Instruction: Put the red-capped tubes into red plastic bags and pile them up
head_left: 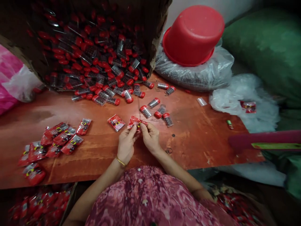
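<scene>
At the near middle of the table (pixel 197 131), the left hand (pixel 126 142) and right hand (pixel 150 137) pinch one red packet (pixel 134 121) between thumbs and fingers; whether it is sealed, I cannot tell. From the hands, a group of packets (pixel 55 140) at nine o'clock looks done, and a single packet (pixel 116 122) lies at ten. Plenty seems left: loose red-capped containers (pixel 154 103) at one o'clock, a heap (pixel 101 67) spilling from a carton (pixel 161 22) at eleven.

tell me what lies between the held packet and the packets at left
A single red packet, flat on the table, in the head view.
</scene>
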### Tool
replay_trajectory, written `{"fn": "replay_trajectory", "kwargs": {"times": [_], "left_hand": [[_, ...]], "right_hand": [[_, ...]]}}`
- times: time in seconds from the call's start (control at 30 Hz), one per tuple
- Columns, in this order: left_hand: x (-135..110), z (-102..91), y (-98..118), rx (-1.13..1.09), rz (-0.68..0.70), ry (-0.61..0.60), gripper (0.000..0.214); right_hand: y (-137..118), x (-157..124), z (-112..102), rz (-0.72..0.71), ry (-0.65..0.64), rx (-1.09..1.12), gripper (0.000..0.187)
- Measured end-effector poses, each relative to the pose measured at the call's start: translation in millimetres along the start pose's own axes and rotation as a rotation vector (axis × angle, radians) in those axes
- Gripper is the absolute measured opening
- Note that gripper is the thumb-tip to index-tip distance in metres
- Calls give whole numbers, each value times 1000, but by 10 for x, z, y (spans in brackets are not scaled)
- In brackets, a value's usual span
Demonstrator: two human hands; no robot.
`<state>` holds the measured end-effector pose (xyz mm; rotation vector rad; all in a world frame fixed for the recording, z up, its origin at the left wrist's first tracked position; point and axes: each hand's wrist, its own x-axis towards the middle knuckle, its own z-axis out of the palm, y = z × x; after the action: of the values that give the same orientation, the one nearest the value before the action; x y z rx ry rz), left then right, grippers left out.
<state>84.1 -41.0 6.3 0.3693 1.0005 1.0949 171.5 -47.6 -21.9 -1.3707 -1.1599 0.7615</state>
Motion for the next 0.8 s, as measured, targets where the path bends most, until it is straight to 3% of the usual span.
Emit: {"fn": "replay_trajectory", "kwargs": {"times": [0.1,0.17,0.23,0.3,0.4,0.47,0.63,0.8], "left_hand": [[46,-24,50,0,3,44,30],[81,-64,99,-17,-12,71,30],[107,-99,154,-29,-29,84,30],[118,-112,196,-33,-52,77,32],[114,-90,222,-33,-96,60,32],[107,-72,224,-27,-116,50,31],[85,-81,232,14,-101,32,30],[46,-81,224,111,-60,4,35]], "right_hand": [[50,29,-123,11,-39,-37,39],[100,98,-331,-24,-2,-176,43],[170,191,-604,-61,109,-488,38],[264,269,-870,34,229,-837,42],[416,285,-1117,177,210,-1040,35],[468,227,-1152,188,156,-942,28],[193,7,-978,101,39,-225,25],[-244,-101,-811,22,-112,-85,12]]}}
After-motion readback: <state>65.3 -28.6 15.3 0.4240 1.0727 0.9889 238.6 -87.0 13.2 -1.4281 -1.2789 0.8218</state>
